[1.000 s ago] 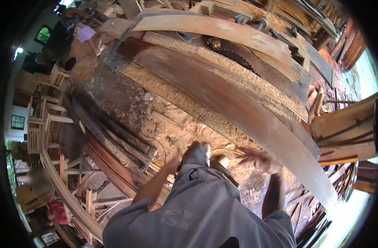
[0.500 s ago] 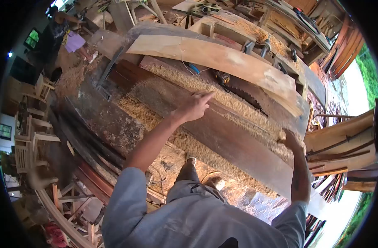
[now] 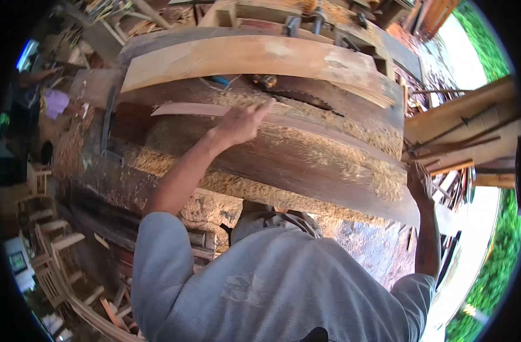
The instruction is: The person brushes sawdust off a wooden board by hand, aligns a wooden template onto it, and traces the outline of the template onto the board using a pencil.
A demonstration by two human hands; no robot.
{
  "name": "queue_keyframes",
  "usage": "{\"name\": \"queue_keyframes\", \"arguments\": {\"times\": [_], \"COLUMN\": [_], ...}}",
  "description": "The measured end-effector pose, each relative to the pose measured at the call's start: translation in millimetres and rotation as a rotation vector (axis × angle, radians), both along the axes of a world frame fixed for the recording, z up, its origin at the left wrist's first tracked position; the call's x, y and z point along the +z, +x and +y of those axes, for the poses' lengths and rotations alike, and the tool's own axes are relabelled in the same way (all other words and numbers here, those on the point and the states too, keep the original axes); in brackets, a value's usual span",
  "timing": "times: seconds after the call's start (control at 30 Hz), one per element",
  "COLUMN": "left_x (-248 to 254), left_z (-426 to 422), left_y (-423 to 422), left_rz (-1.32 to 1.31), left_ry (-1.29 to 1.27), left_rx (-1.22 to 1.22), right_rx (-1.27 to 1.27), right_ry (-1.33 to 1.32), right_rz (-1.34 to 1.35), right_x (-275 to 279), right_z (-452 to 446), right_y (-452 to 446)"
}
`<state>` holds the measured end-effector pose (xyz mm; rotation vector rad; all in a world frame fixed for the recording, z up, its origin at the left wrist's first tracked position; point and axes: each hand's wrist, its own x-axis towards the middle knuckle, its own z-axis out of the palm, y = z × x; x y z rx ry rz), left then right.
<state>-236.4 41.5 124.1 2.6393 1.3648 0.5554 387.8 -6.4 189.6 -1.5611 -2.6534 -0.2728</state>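
A long, narrow, slightly curved pinkish wooden strip (image 3: pixel 329 130) runs across the sawdust-covered workbench. My left hand (image 3: pixel 240 122) is closed over its left part, with the index finger stretched along it. At the strip's right end is my right hand (image 3: pixel 418 179), its fingers bent around that end, though partly hidden. Below the strip lies a wide dark brown plank (image 3: pixel 306 171) scattered with shavings. Beyond it rests a broad, pale curved board (image 3: pixel 237 54). Between the two sit a yellow-and-black tool (image 3: pixel 265 81) and a dark toothed saw blade (image 3: pixel 312 100).
A blue-handled item (image 3: pixel 219 80) lies under the pale board's edge. A metal square (image 3: pixel 108 122) rests at the bench's left. Wooden chair frames (image 3: pixel 55 256) stand lower left, and stacked planks (image 3: pixel 465 131) are at right. Another person (image 3: pixel 52 97) is at far left.
The view has shifted, so the bench sits higher in it. The strip now shows plainly, with shavings sliding beside it. My right hand has moved to the strip's right end.
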Motion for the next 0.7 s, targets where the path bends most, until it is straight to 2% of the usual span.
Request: {"name": "queue_keyframes", "arguments": {"times": [0.03,0.1,0.13,0.17,0.2,0.27,0.3,0.37,0.4,0.43,0.47,0.5,0.53,0.57,0.63,0.7], "left_x": [-2,41,63,93,112,149,156,164,159,149,142,138,136,136,141,137], "left_z": [2,-14,-23,-36,-48,-83,-100,-125,-137,-146,-150,-151,-158,-167,-166,-172], "left_y": [4,15,26,39,48,76,88,115,128,141,157,180,208,237,309,379], "left_rz": [-0.131,-0.219,-0.339,-0.271,-0.259,-0.339,-0.388,-0.478,-0.471,-0.585,-0.7,-0.689,-0.831,-0.976,-1.109,-1.297], "left_ry": [0.141,0.041,-0.025,0.127,0.124,-0.041,-0.164,-0.213,-0.21,-0.19,-0.173,-0.178,-0.169,-0.159,-0.145,-0.184], "left_rx": [-0.019,0.109,0.15,0.131,0.129,0.187,0.254,0.219,0.188,0.195,0.204,0.18,0.186,0.201,0.187,0.157], "right_rx": [-0.008,-0.036,-0.173,-0.111,-0.095,-0.119,-0.092,-0.092,-0.053,-0.142,-0.129,-0.202,-0.272,-0.427,-0.369,-0.177], "right_ry": [0.034,0.107,0.078,0.161,0.179,0.166,0.311,0.529,0.756,0.866,1.03,1.09,1.145,1.09,0.658,0.304], "right_rz": [0.03,0.094,0.076,0.108,0.141,0.13,0.036,-0.043,-0.07,-0.024,-0.011,0.072,0.161,0.324,0.664,1.009], "right_x": [7,32,44,54,64,100,119,155,173,188,211,217,222,218,186,145], "right_z": [-1,-10,-17,-22,-26,-37,-41,-48,-48,-53,-58,-67,-75,-92,-111,-120], "right_y": [2,4,10,20,34,60,70,95,107,115,118,119,120,111,82,27]}}
